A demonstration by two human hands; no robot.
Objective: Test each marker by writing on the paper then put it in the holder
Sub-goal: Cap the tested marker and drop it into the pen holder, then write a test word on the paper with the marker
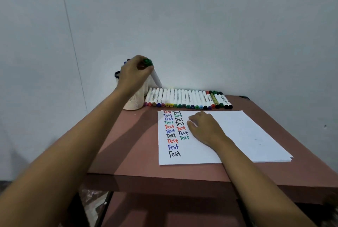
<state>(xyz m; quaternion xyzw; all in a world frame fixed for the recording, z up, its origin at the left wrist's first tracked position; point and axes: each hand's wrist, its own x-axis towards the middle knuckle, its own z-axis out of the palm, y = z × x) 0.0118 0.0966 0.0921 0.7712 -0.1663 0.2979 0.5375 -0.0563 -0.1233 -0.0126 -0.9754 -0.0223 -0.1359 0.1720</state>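
- The left hand (134, 75) grips a green-capped marker (154, 74) by its cap end, fingers curled round it. The white barrel slants down and to the right, in the air.
- That marker hangs over the pale perforated holder (134, 101), which stands at the far left corner of the table (128, 144), close to the left edge. The hand hides the holder's mouth, so I cannot tell whether the marker's tip is inside.
- A row of markers (186, 98) lies side by side along the far edge, starting just beside the holder and running right, with their caps toward the person.
- The paper (247, 135) lies in the middle of the table, its far edge near the row. Two columns of coloured "Test" words fill its left part (the right half is blank).
- The right hand (204, 128) rests palm down on the paper beside the second column, fingers relaxed and holding nothing.
- Bare tabletop lies between the paper's left edge and the table's left edge, and along the near edge.
- A plain wall (201, 25) rises behind the far edge.
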